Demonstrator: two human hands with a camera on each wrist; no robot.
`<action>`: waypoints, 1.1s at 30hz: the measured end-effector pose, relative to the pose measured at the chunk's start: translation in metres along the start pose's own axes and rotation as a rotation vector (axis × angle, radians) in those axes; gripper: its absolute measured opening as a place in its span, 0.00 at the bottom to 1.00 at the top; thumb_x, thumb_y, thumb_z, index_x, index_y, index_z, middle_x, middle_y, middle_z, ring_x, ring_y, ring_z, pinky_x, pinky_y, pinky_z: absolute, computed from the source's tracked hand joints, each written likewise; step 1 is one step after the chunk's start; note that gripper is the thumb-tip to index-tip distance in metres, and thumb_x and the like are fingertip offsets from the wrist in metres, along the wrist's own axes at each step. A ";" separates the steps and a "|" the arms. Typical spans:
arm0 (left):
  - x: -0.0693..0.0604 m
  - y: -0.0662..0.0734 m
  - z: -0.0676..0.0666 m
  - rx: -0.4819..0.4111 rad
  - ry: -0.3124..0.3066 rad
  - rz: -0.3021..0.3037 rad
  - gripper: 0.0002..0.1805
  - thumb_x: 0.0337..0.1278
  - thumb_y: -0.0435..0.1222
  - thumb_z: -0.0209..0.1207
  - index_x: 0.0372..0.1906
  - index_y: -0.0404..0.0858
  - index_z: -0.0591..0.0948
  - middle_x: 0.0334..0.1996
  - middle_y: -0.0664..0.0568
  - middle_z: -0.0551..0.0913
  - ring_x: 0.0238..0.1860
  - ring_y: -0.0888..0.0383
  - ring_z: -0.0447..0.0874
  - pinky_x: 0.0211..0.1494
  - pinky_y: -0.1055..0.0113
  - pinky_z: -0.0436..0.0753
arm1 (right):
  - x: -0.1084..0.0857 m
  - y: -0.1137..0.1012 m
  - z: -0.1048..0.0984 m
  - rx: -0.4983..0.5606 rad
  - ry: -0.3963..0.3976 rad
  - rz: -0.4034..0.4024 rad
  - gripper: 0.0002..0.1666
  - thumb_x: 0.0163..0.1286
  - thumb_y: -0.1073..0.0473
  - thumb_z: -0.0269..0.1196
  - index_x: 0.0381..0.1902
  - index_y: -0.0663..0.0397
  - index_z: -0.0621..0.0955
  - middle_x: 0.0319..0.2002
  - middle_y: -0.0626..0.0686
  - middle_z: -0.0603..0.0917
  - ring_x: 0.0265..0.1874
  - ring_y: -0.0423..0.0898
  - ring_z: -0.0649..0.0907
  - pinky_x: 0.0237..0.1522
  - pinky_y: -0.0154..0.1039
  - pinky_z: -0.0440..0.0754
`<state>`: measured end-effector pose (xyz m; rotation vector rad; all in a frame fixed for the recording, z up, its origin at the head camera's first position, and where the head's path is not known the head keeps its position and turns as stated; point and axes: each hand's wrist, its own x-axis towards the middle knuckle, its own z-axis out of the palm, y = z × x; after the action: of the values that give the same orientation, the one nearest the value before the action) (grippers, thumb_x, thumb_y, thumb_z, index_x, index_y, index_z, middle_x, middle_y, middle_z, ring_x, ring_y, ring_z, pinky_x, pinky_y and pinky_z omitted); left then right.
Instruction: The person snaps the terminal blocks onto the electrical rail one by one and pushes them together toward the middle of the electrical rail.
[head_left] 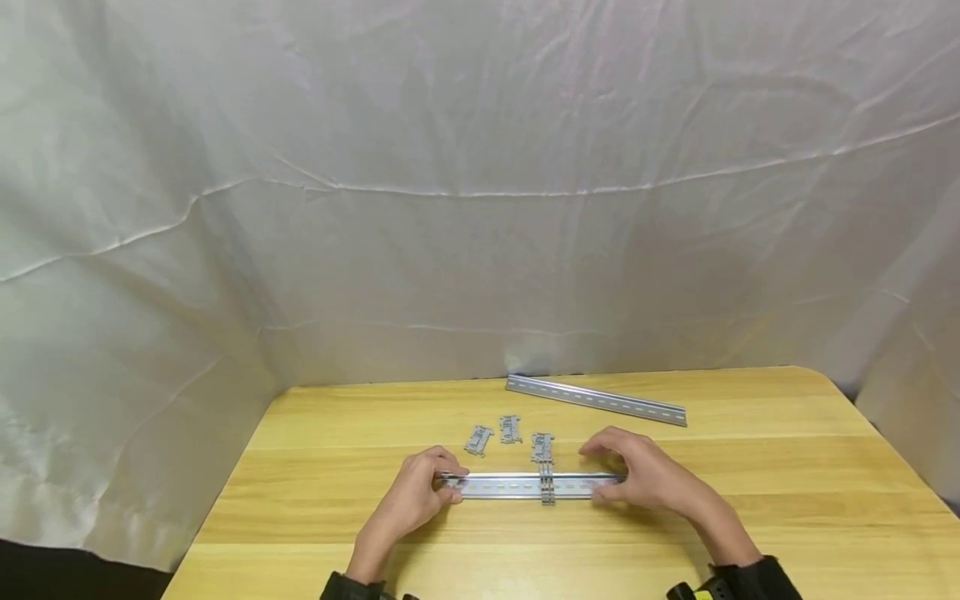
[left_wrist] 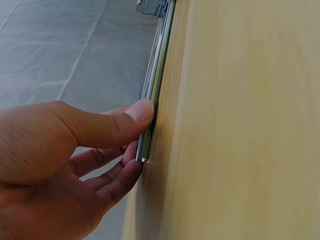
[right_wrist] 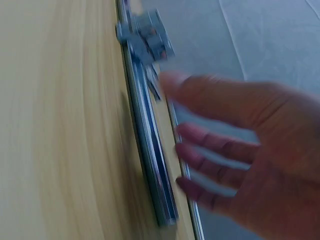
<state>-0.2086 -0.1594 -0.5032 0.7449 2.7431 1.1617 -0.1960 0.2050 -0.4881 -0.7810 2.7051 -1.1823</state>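
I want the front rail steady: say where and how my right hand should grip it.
Probably the right end of the rail, from the right, across its narrow width: the left hand pinches the other end; gray blocks sit further in.

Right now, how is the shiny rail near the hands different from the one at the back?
The near rail has grey pieces across it; the back rail has none. The near rail runs straight across the head view, while the back rail slants. The left hand pinches the near rail's end; no hand touches the back rail. Both are silvery and slotted.
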 end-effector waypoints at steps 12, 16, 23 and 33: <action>0.008 0.001 -0.004 0.003 0.000 0.024 0.14 0.49 0.22 0.73 0.44 0.32 0.89 0.42 0.48 0.85 0.39 0.53 0.81 0.40 0.66 0.84 | -0.008 0.013 -0.008 -0.115 -0.029 0.009 0.16 0.56 0.65 0.77 0.42 0.52 0.85 0.38 0.46 0.82 0.36 0.44 0.80 0.37 0.40 0.83; 0.009 -0.001 -0.005 0.011 0.008 0.028 0.14 0.50 0.22 0.73 0.44 0.31 0.89 0.42 0.47 0.85 0.40 0.52 0.82 0.41 0.66 0.84 | -0.004 0.014 -0.006 -0.148 -0.011 0.010 0.16 0.55 0.66 0.77 0.42 0.52 0.86 0.38 0.45 0.82 0.36 0.43 0.80 0.37 0.40 0.82; 0.010 -0.003 -0.006 0.022 0.028 0.010 0.12 0.50 0.23 0.73 0.42 0.32 0.90 0.41 0.48 0.85 0.39 0.53 0.82 0.39 0.68 0.83 | 0.003 0.012 -0.005 -0.174 -0.005 0.021 0.16 0.54 0.66 0.76 0.42 0.52 0.86 0.38 0.45 0.82 0.37 0.43 0.80 0.39 0.40 0.82; 0.021 -0.008 -0.006 -0.009 0.029 0.000 0.13 0.50 0.22 0.72 0.44 0.29 0.89 0.41 0.46 0.84 0.38 0.53 0.82 0.39 0.69 0.84 | 0.011 0.018 -0.007 -0.186 0.005 0.027 0.16 0.55 0.67 0.76 0.42 0.55 0.87 0.40 0.48 0.83 0.37 0.45 0.80 0.38 0.39 0.82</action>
<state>-0.2315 -0.1586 -0.5024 0.7322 2.7591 1.1937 -0.2146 0.2149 -0.4942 -0.7609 2.8501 -0.9381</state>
